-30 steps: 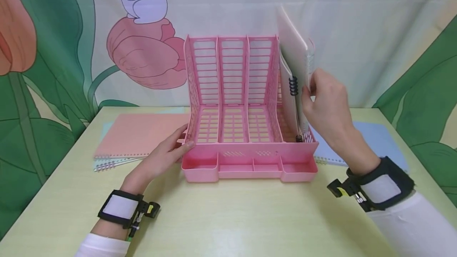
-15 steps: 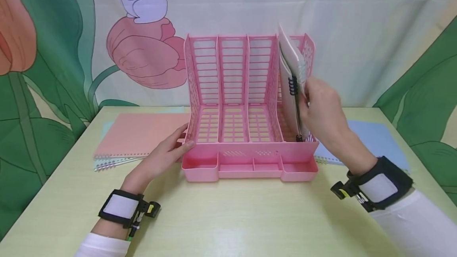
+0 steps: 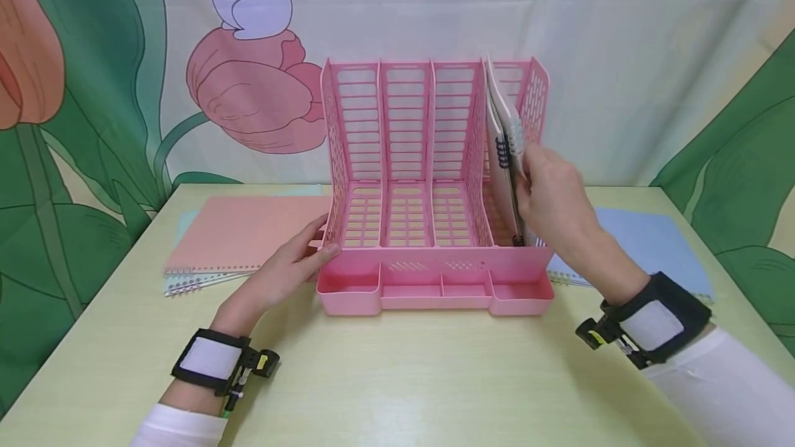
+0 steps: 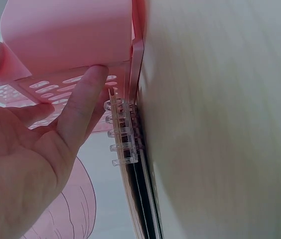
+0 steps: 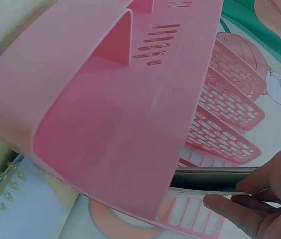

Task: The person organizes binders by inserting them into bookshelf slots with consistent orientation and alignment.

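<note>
A pink desk file rack (image 3: 404,261) with upright compartments and a front pen tray stands in the middle of the table. My left hand (image 3: 288,261) holds its left front corner, thumb over the front and fingers along the outer side wall. In the rightmost compartment, a pale notebook with a clear spiral (image 3: 511,116) stands on edge, pinched by my right hand (image 3: 555,192) at its near, spiral side. Just left of it, a black-spiral notebook (image 3: 500,188) stands upright in the same compartment. The right wrist view shows the thumb and fingers (image 5: 232,211) at the notebook's edge.
A pink notebook (image 3: 248,233) lies over other spiral notebooks left of the rack. On the right lies a blue notebook (image 3: 652,247), partly behind the right forearm. The rack's other compartments are bounded by thin dividers (image 3: 430,123). A printed curtain (image 3: 621,88) hangs behind the table.
The right hand has moved the pale notebook down and left, deeper into the rightmost compartment beside the black-spiral one. The black-spiral notebook has shifted slightly left. The left hand has stayed in place.
</note>
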`<state>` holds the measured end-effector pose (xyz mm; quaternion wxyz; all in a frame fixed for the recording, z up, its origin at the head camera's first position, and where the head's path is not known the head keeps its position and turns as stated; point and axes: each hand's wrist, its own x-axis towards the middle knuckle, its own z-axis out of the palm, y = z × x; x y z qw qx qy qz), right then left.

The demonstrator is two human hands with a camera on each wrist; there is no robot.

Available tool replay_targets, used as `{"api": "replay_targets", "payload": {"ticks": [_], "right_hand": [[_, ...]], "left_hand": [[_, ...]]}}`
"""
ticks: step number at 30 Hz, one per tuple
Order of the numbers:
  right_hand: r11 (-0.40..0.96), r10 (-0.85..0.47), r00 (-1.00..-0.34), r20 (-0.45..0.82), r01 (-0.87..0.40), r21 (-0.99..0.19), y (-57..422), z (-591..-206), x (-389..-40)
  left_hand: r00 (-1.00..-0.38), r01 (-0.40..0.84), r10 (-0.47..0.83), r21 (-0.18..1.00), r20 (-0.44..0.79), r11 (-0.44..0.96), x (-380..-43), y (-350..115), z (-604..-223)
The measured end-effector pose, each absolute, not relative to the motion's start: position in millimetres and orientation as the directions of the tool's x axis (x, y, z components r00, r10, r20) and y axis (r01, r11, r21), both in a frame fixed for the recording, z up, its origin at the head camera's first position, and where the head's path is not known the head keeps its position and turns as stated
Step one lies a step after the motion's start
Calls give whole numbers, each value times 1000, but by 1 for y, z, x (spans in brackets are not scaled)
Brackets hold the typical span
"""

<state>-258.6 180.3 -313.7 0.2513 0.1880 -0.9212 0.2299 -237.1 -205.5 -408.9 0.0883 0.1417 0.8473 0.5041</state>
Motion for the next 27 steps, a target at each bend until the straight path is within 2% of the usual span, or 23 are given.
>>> {"api": "replay_targets", "payload": {"ticks": [12, 27], "right_hand": [[836, -227, -836, 500, -430, -341, 184, -320, -265], [821, -197, -829, 523, -431, -374, 190, -327, -273]], "left_hand": [[-946, 144, 324, 878, -13, 456, -237, -206, -409], [-948, 137, 318, 877, -19, 461, -239, -205, -412]]}}
